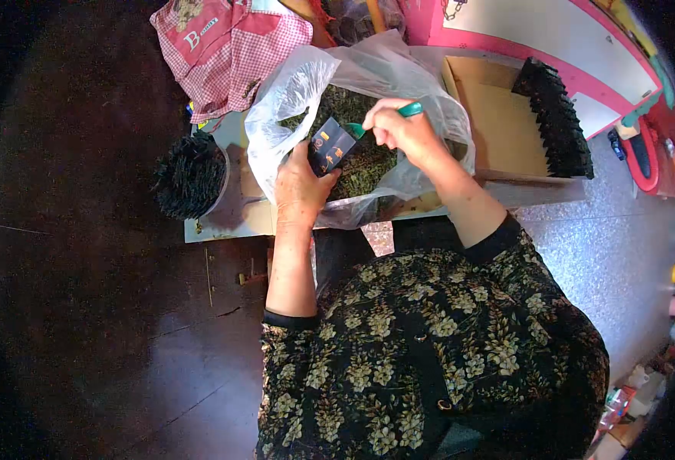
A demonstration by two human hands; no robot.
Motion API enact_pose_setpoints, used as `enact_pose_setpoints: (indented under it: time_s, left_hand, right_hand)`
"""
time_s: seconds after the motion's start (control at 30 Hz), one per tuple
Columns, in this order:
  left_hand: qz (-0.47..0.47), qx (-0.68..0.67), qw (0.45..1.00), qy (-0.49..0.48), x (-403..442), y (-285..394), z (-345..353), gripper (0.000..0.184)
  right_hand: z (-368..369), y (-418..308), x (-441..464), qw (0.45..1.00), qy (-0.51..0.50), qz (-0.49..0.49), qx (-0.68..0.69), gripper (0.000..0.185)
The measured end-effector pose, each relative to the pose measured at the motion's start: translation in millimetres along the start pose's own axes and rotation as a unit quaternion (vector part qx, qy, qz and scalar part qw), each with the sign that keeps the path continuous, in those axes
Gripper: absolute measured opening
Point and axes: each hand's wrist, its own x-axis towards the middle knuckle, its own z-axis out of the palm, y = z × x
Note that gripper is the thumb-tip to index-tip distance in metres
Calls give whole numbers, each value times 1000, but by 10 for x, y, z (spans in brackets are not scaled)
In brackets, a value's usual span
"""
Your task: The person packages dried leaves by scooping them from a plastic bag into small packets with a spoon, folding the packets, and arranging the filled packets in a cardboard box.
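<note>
My left hand [300, 188] grips a small black packet [330, 147] with gold and orange print, tilted over the bag. In my right hand [402, 132] is a green plastic scoop [410, 110]; its handle sticks out past my fingers and its head meets the packet's upper edge. Whether the scoop carries anything is not visible. Below both hands, a large clear plastic bag [280, 107] stands with its mouth spread, full of dry, crumbled green-brown leaves [364, 172].
Left of the bag, a round tub [224, 180] holds many black packets [188, 176]. On the right, a cardboard box [498, 107] has a row of black packets [556, 119] along its far side. A red checked cloth [234, 54] lies at the back left. Behind stands a pink-and-white panel [537, 31].
</note>
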Motion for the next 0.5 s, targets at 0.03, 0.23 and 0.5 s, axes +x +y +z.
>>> enact_pose_setpoints:
  time_s: [0.03,0.23,0.5]
  left_hand:
    - [0,0,1000,0,1,-7,8,57]
    - [9,-14,1000,-2,1,-45,30,57]
    - [13,-23,1000,7,10,-106,65,56]
  right_hand:
    - [48,-32,-20,999,-7,-22,-43,17]
    - [163,-59,-79,927,-62,-281,-241,7]
    - [-6,-165,-136,948,53,-226,-218,11]
